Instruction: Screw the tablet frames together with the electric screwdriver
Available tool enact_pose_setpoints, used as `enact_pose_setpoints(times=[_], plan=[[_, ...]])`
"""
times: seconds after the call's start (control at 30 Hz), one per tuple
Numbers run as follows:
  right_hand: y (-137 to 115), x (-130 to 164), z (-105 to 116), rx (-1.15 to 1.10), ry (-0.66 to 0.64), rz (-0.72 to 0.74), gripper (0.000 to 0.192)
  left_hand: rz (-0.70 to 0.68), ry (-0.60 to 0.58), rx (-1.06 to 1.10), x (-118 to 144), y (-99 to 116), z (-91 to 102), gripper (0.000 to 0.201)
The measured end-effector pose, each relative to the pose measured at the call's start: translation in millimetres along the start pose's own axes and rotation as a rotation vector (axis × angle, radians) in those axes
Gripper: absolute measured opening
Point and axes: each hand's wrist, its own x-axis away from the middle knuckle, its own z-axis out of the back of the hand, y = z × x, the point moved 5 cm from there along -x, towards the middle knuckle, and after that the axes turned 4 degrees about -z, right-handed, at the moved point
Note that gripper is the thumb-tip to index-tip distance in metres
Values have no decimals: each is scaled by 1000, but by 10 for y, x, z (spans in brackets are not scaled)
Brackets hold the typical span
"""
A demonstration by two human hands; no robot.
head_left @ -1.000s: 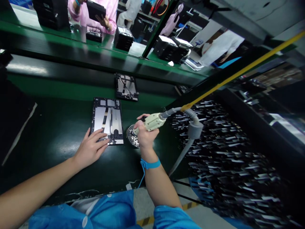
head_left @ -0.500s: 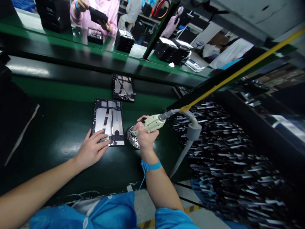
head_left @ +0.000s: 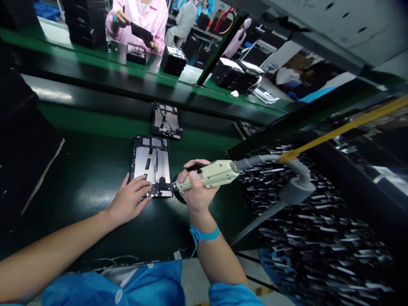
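Observation:
An opened tablet (head_left: 145,159) lies flat on the dark green bench, its silver inside and flat cables showing. My left hand (head_left: 130,199) rests on its lower left corner, fingers stretched over the lower edge. Wrapped in my right hand (head_left: 200,193) is a pale green electric screwdriver (head_left: 216,173), tilted, its tip end near the tablet's lower right corner. Whether the tip touches the tablet I cannot tell. Below the tool's front sits a round dish (head_left: 180,196), mostly hidden by my hand and the tool.
Another opened tablet (head_left: 165,120) lies just behind. A thick grey cord (head_left: 264,159) hangs from a yellow strap (head_left: 344,129). Densely stacked dark parts (head_left: 306,229) fill the right side. Across the bench a co-worker in pink (head_left: 156,21) handles a dark panel.
My right hand has raised the screwdriver and tilted it, and its cord has shifted right. The dish is more hidden now. My left hand stays on the tablet; the whole view has shifted slightly.

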Motion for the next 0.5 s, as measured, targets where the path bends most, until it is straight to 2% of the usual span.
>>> enact_pose_setpoints(times=[0.13,0.23,0.5], plan=[[42,185,-290,-83,-157,-52,26,6,-7,18,7,-14,-7,30],[134,282,-419,-108,-233,-80,28,17,-12,30,11,-22,-9,35],[252,389,-462,-2,-253,-58,31,28,-15,49,-12,-12,9,32]])
